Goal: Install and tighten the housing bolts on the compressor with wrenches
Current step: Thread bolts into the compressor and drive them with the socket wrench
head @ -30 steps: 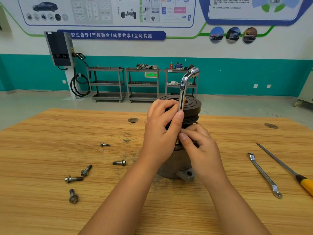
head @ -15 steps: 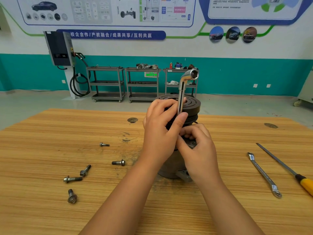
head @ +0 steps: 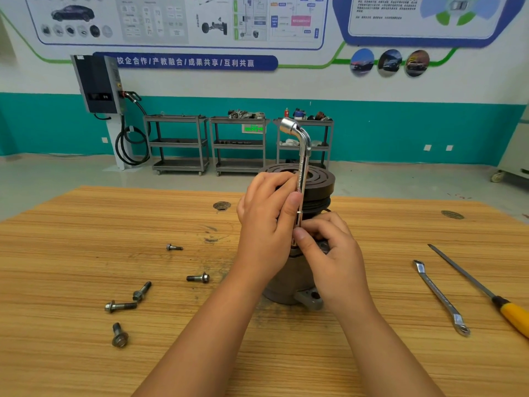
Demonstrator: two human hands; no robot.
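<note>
Chrome wrench upright on compressor, left hand and right hand fingers clamped round it.

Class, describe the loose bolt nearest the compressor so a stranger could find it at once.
Find the wooden table and the grey metal compressor standing mid-table. Left of it lie five loose bolts; the wanted grey flanged bolt is closest to the compressor, head pointing toward it.

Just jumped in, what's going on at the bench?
A person is working on the compressor standing on the table. The left hand grips an upright socket wrench by its shaft; the right hand pinches its lower end at the housing, where any bolt is hidden. Five loose bolts lie to the left, a flat wrench and a screwdriver to the right.
</note>
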